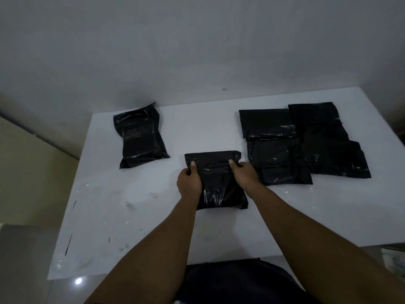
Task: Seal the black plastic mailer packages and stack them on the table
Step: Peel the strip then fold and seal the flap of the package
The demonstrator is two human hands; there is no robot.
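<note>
A black plastic mailer (217,189) lies in the middle of the white table (153,216), its top flap folded toward me. My left hand (189,183) grips its left edge, thumb on top at the flap. My right hand (244,176) grips the right edge, thumb pressing on the flap. One black mailer (140,139) lies alone at the far left. Several black mailers (302,143) lie overlapping at the right.
A grey wall stands right behind the table's far edge. The table surface near me carries dark marks and smudges at the left. A tiled floor shows at the left, and my dark-clothed lap (236,281) is at the table's front edge.
</note>
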